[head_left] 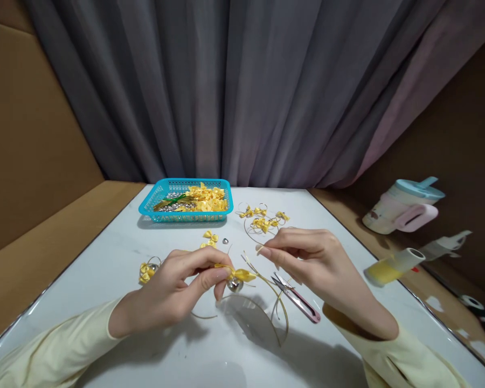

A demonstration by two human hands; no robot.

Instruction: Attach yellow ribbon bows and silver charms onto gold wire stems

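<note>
Between the fingertips of my left hand (186,280) is a yellow ribbon bow (244,275) with a silver bell (235,284) hanging under it. My right hand (307,256) is to the right, thumb and index finger pinched on a thin gold cord (250,233) that curves up and left from the fingertips. More gold cords (283,310) lie on the table between my hands. Beside them rest small pink-handled snips (303,306), blades toward the upper left. A bow with a bell (146,272) lies left of my left hand, partly beside the wrist.
A blue basket (186,217) of yellow bows and silver bells stands at the back left of the white table (117,250). Several corded bows (262,224) lie at the back centre. A lidded cup (400,207) and a yellow tape roll (392,267) are at the right.
</note>
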